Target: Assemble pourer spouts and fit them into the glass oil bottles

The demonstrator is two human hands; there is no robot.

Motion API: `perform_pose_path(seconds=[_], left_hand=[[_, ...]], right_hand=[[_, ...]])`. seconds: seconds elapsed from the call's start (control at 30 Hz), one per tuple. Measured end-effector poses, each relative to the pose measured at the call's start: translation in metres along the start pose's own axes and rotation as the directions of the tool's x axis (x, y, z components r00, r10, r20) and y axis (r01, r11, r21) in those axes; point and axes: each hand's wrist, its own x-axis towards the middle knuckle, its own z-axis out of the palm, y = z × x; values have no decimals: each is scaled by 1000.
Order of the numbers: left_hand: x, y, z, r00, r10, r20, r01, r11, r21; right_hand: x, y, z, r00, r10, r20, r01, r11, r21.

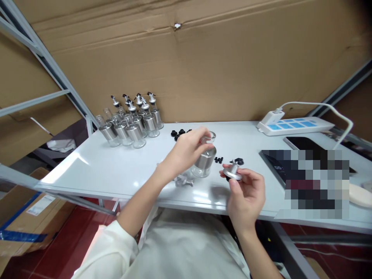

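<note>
A glass bottle with a brushed-metal sleeve [204,159] stands on the white table in front of me. My left hand [190,146] is closed around its neck. To the right, my right hand [247,190] pinches a silver pourer spout [232,173] with a dark underside, held just above the tabletop. Small black pieces [218,159] lie between the bottle and that spout. Below my left wrist are some greyish-white small parts [183,180], partly covered by the forearm. Behind my left hand sit several black stoppers [178,134], some hidden by it.
At the back left several similar bottles [135,133] stand grouped, some topped with pourer spouts and some bare-necked. On the right are a power strip [296,126] with a plugged-in charger and cable, and a phone [302,143]. Cardboard [221,69] walls the table's back.
</note>
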Motion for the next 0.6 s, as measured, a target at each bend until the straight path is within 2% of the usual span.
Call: perform_pose_path(seconds=[0.1,0.23,0.4,0.53,0.6], left_hand=[[-13,8,4,999,42,-10,-43,996,-75],[-35,12,16,995,71,-73,-87,968,-237],[-55,16,41,969,79,-236,-174,894,-414],[-56,17,53,963,85,-255,-212,824,-525],[-54,17,56,961,60,-269,-205,808,-552]], right_hand=[[0,-4,2,998,-45,-35,46,999,26],[0,-7,5,995,-42,-87,41,999,-7],[6,-13,8,987,-130,-90,123,990,-73],[21,-31,17,965,-259,-36,259,966,-6],[30,-42,21,953,-298,49,296,954,52]])
